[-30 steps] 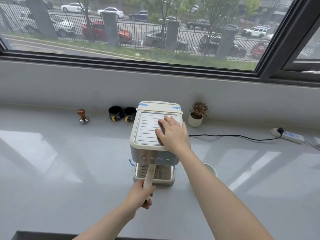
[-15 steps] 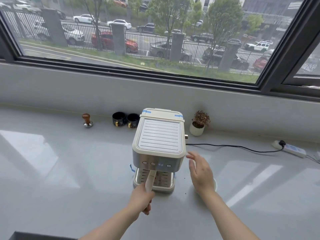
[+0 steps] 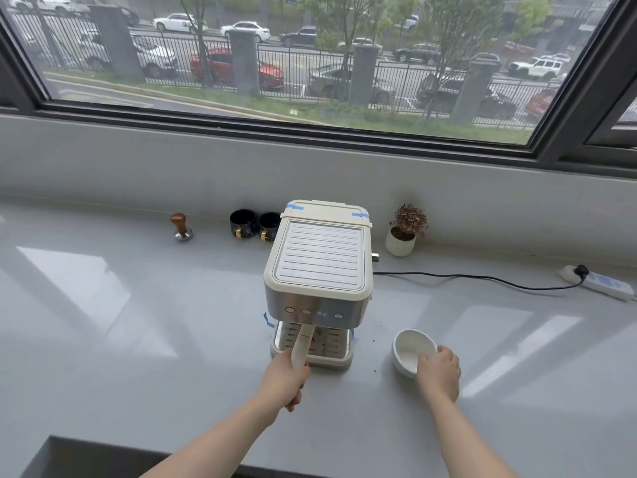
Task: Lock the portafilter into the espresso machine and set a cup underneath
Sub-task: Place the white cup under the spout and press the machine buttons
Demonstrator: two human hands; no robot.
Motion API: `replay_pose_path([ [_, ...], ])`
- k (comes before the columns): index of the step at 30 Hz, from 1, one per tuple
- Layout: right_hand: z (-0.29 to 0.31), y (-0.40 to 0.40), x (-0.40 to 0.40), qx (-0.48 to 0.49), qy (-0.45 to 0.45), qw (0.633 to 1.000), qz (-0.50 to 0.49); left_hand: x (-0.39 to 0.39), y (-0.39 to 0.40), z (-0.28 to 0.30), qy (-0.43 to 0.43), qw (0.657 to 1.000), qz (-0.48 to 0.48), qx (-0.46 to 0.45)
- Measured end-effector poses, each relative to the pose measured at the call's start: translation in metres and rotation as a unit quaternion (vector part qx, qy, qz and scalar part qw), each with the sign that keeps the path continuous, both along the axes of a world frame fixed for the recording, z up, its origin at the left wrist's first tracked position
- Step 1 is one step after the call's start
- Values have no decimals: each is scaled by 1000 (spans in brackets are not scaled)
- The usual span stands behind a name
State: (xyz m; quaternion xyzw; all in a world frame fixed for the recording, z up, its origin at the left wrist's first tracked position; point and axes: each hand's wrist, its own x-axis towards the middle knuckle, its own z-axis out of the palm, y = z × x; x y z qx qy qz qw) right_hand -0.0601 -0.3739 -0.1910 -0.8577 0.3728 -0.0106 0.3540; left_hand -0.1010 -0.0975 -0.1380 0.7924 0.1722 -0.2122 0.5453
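Nearest to us, our left hand [image 3: 284,377] is wrapped around the end of the portafilter's cream handle [image 3: 302,346], fingers curled fully about it. The handle slopes up and away from the fist and disappears under the front of the espresso machine [image 3: 319,267], above the drip tray [image 3: 312,346]; the basket end is hidden beneath the machine's body, so we cannot tell whether it is seated. To the right, our right hand [image 3: 437,372] grips the near rim of a white cup [image 3: 410,351], fingers folded over the edge. The cup sits on the grey counter [image 3: 138,357] just beside the machine's right side, tipped a little toward the machine, and not under the spout. A few dark specks lie on the counter between cup and drip tray.

The machine is cream on top with a ribbed lid, a steel front band carrying a row of small buttons, and strips of blue tape at its rear corners. A black cord [image 3: 482,279] runs from behind it to a white power strip [image 3: 599,282] at the far right.

Further back, along the wall, we see a wooden-knobbed tamper [image 3: 181,227] standing upright, two dark cups [image 3: 256,224] side by side touching each other, and a small potted plant [image 3: 405,229] in a white pot. Beyond them the window [image 3: 310,63] shows a fence, parked cars and trees.
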Motion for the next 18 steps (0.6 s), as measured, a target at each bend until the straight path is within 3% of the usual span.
replay_pose_path([
  [6,-25,-12,-12,102,39,994,-2,-1,0,0,6,1000,4,-4],
  [18,-23,-9,0,113,97,989,15,0,0,1,-12,1000,-12,23],
])
